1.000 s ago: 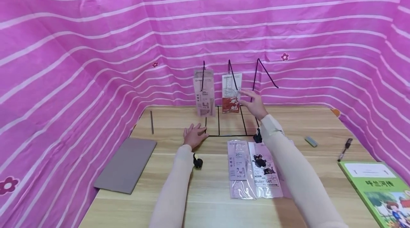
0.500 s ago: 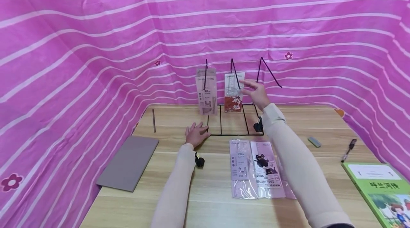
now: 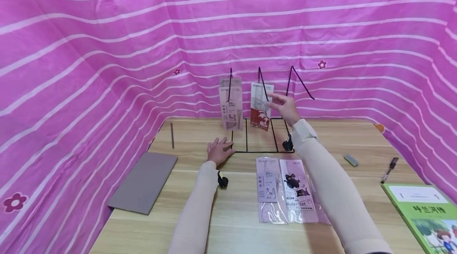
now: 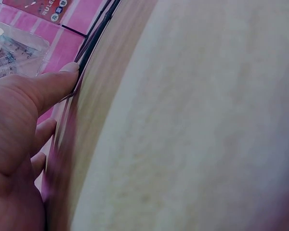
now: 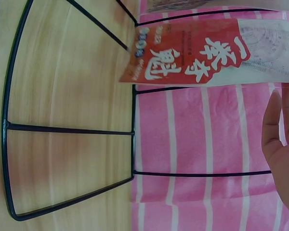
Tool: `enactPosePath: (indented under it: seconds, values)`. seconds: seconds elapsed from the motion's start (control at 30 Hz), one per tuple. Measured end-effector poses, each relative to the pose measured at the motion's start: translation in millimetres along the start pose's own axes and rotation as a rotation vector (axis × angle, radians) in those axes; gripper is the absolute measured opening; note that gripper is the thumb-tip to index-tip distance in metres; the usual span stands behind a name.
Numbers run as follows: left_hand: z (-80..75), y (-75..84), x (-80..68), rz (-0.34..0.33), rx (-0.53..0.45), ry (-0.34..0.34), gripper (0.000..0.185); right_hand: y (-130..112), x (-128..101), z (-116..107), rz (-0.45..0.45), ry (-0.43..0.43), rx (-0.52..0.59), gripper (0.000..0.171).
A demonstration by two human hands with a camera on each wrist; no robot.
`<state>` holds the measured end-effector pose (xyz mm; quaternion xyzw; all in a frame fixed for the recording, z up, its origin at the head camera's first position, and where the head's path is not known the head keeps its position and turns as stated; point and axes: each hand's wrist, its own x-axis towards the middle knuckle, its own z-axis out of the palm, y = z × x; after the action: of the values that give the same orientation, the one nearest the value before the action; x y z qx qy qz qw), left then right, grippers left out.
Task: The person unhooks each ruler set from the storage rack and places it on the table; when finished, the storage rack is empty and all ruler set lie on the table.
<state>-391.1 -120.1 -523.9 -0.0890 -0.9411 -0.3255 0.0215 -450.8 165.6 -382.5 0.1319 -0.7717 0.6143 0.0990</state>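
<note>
**A:** so what's the right hand (image 3: 284, 108) up to?

**B:** it's raised in front of the black wire rack (image 3: 262, 135), fingers straight and spread, holding nothing. The fingertips sit right at the 3 o'clock edge of the red-and-white packet (image 3: 260, 107) hanging on the middle hook. Can't tell from the head view if they actually touch it. In the right wrist view the packet (image 5: 202, 60) hangs just above the hand (image 5: 284, 149) with a sliver of pink between them, so looks like barely apart.

**A:** and the left one?

**B:** the left hand (image 3: 218, 151) is flat on the worktop (image 3: 185, 206), fingers relaxed and spread, at the rack's near corner, around 8 o'clock from its base. In the left wrist view the thumb (image 4: 48, 89) lies along the black wire.

**A:** anything else hanging?

**B:** a pink packet (image 3: 231, 104) on the hook at 9 o'clock of the red one. Further out, two more packets (image 3: 285, 190) lie flat at 6 o'clock of the rack, a grey board (image 3: 144, 182) at 8 o'clock, and a green book (image 3: 425, 214), a marker (image 3: 387, 168) and a small grey eraser (image 3: 350, 160) out around 4 o'clock.
</note>
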Motion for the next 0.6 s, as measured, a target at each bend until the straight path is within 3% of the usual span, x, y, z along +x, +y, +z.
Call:
enactPosePath:
  seconds: [0.27, 0.6]
  values:
    - [3.5, -5.6, 4.6, -0.001, -0.011, 0.01, 0.045, -5.0, -7.9, -2.0, -0.047, 0.012, 0.026, 0.043]
    - [3.3, -4.1, 3.0, -0.002, -0.03, -0.008, 0.046, -26.8, -39.5, -3.7, -0.127, -0.017, 0.054, 0.039]
